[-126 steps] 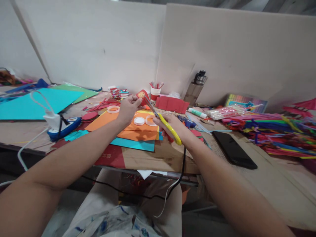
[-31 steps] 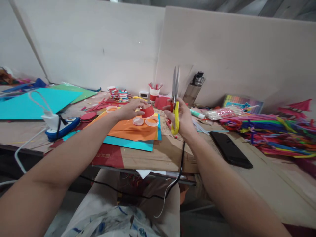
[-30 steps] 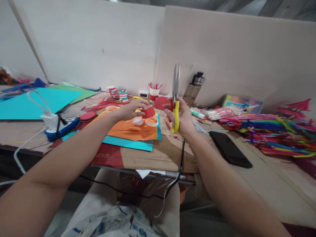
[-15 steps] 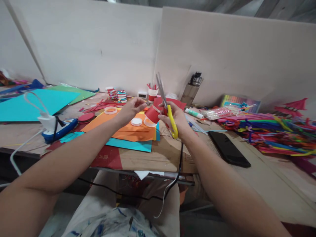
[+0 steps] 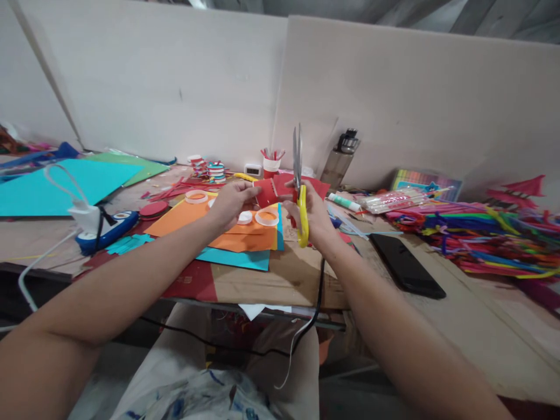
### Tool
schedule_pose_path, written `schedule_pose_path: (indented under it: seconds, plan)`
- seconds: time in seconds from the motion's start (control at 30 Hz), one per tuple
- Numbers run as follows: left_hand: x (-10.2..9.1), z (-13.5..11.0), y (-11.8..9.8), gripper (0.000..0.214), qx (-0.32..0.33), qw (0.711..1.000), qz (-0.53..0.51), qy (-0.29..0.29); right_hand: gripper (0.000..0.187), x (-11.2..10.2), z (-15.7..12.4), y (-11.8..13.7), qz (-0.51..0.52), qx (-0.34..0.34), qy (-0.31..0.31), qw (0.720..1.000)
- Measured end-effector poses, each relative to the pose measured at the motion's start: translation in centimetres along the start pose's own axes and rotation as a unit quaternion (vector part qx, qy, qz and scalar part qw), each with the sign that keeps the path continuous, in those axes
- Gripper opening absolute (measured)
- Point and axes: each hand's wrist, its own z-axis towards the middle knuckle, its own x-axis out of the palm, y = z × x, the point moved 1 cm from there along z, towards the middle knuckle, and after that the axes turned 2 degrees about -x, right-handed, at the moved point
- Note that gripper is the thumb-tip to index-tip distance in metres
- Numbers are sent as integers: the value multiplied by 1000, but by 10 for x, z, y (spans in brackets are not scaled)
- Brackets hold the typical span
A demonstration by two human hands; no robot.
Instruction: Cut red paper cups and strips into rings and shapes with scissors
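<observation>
My left hand (image 5: 236,201) pinches a small curved red piece (image 5: 265,193) with a pale edge, which looks like paper or cup card. My right hand (image 5: 311,210) is closed around scissors (image 5: 302,216) with yellow and red handles. Their blades point up and are slightly apart, just right of the red piece. Behind lies a larger red sheet (image 5: 317,188), partly covered by my right hand. Below the hands, a white ring (image 5: 267,218) and a white round cap (image 5: 245,217) lie on orange paper (image 5: 256,240).
Another white ring (image 5: 196,196) sits farther left. A phone (image 5: 406,265) and a bundle of pipe cleaners (image 5: 485,239) occupy the right side. A bottle (image 5: 339,157) leans at the back; a blue power strip (image 5: 107,230) is at left. A black cable (image 5: 322,286) hangs over the front edge.
My left hand has moved right and taken hold of the red piece, which was in my right hand. The scissors have turned more upright, and their blades have parted slightly.
</observation>
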Motion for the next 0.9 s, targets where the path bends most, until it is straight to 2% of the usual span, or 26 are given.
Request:
schedule_pose_path:
  seconds: [0.03,0.17,0.23,0.33,0.63,0.9]
  plan:
    - [-4,2,-2,29,1,1000,-8,-21,41,-1,-1,0,-25,-37,-23,999]
    - [-21,9,-8,23,10,996,-38,-86,26,0,-3,-5,-161,-91,28,982]
    - [-26,11,-10,21,10,992,-45,-114,22,1,-4,-6,-216,-94,59,970]
    - [-30,13,-11,21,11,989,-41,-139,31,2,-6,-3,-251,-67,79,962]
    - [-29,12,-14,25,42,988,-7,-148,50,2,-9,3,-305,-32,106,946]
    - [-25,11,-14,24,48,990,13,-130,53,2,-8,7,-301,-32,115,946]
